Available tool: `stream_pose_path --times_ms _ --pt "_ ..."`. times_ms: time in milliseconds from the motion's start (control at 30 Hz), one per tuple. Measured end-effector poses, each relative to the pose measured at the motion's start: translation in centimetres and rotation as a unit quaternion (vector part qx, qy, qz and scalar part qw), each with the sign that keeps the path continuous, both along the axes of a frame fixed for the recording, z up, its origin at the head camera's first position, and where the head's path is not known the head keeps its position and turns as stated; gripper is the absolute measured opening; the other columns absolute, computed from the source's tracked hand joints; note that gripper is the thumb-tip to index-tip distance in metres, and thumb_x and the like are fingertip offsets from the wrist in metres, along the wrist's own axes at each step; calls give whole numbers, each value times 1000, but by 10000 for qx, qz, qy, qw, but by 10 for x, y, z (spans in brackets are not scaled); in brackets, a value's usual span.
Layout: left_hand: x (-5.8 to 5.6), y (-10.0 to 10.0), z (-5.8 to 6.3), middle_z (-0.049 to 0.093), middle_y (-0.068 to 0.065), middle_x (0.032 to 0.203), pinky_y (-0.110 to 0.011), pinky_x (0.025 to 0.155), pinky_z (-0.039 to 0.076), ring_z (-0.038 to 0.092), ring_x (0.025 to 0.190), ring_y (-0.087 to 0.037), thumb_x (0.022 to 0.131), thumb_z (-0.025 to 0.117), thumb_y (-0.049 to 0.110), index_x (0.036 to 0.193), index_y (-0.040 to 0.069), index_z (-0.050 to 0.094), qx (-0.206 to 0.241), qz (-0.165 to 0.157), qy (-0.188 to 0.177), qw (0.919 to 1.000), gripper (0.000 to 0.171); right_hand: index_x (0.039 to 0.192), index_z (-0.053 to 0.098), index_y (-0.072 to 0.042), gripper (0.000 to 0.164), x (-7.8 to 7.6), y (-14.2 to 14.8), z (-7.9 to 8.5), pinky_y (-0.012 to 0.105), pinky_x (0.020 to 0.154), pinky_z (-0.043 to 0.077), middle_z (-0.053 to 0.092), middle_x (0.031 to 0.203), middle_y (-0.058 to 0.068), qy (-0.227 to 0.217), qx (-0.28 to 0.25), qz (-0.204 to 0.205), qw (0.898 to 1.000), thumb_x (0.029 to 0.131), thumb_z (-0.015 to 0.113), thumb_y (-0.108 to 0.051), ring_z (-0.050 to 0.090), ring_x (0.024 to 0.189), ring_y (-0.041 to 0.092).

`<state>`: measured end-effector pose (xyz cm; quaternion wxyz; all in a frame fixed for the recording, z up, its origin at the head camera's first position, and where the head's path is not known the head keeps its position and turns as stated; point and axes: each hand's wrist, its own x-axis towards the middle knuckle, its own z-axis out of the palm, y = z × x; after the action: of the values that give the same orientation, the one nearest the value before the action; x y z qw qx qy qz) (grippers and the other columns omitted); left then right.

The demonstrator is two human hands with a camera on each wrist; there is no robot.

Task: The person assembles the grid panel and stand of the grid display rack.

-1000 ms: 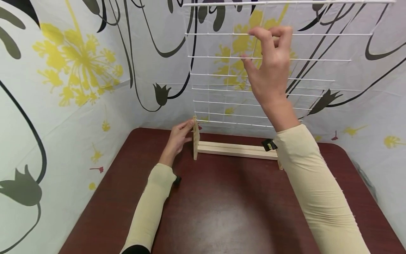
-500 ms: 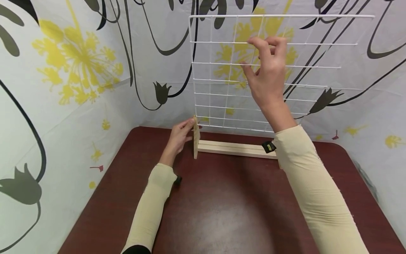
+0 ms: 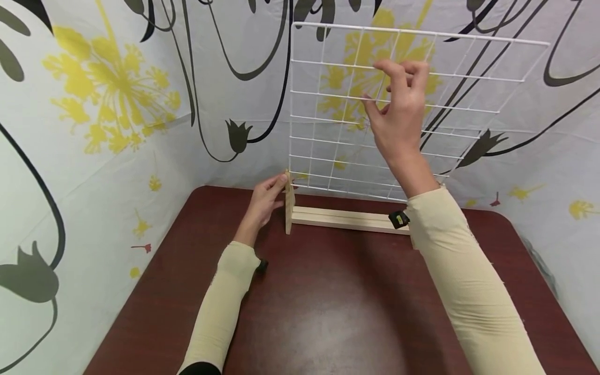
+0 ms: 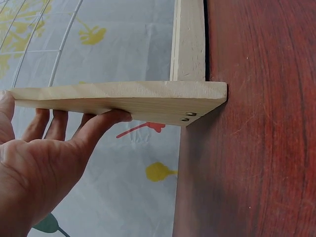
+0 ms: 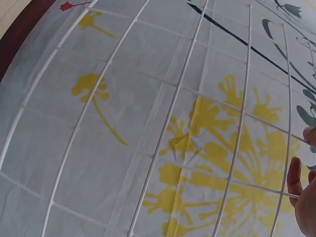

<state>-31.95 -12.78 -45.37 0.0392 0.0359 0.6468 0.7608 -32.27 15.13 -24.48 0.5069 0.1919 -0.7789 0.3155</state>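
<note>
A white wire grid panel (image 3: 323,95) stands tilted above the far part of the table, and the fingers of my right hand (image 3: 405,112) curl over its wires in the upper middle. In the right wrist view, those fingertips hook around the grid (image 5: 177,86) at the right edge. My left hand (image 3: 262,203) holds the upper part of a pale wooden side panel (image 3: 289,208). The left wrist view has its fingers on the outer face of this panel (image 4: 123,94). The grid's lower left corner reaches the top of the side panel; whether they touch is unclear.
Wooden slats (image 3: 347,217) run right from the side panel to another wooden end piece, mostly hidden by my right sleeve (image 3: 459,271). The frame stands on a dark red-brown table (image 3: 319,302). A flower-patterned cloth (image 3: 140,198) hangs close behind and beside it.
The grid's top edge has come down and now slopes lower toward the right. My right hand lowered with it, then shifted slightly right. My left hand stayed at the side panel.
</note>
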Motion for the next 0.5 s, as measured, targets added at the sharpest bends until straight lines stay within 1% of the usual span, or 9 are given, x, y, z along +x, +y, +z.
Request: stream_pose_path --times_ms 67,133,233,300,400,467,500 --pt "0 0 1 56 -16 157 -62 113 48 51 148 -29 106 63 40 152 12 58 -8 -11 -30 10000 54 137 63 -21 48 0 1 0 16 67 40 47 122 12 43 47 10 10000 94 77 -7 60 101 30" --pt "1 -1 2 56 -16 157 -62 115 47 51 149 -30 106 63 41 152 12 58 -14 -102 -55 9999 55 137 63 -21 49 0 2 0 16 67 40 47 123 14 56 57 32 10000 93 77 -6 60 101 31" --pt "1 -3 7 57 -17 156 -61 120 42 51 149 -31 106 62 43 152 12 58 -52 -331 -70 9994 55 136 63 -23 49 1 2 1 15 67 39 45 122 4 -64 -21 53 10000 93 78 -6 60 101 29" --pt "1 -5 11 58 -17 155 -61 123 38 51 149 -31 107 61 43 152 13 57 -233 -477 -52 9986 54 136 63 -24 49 1 2 1 16 68 41 43 122 0 -146 -59 73 9998 93 78 -7 59 102 27" --pt "0 -9 17 57 -16 155 -58 127 33 49 150 -31 108 59 43 153 13 55 -641 -579 59 9962 53 136 63 -24 48 0 2 0 18 71 44 42 124 -1 -247 -88 74 9996 93 79 -10 59 104 25" --pt "-1 -10 22 56 -14 155 -57 128 33 48 150 -29 110 57 41 154 14 54 -933 -559 293 9936 52 136 62 -25 48 -1 2 0 20 73 47 43 124 -1 -276 -113 61 9995 94 80 -11 58 106 22" --pt "-2 -10 25 54 -13 156 -55 128 33 47 150 -28 111 55 40 154 14 53 -1009 -524 442 9925 51 136 62 -25 48 -1 2 0 22 74 49 43 125 0 -275 -114 38 9996 94 80 -11 57 107 21"
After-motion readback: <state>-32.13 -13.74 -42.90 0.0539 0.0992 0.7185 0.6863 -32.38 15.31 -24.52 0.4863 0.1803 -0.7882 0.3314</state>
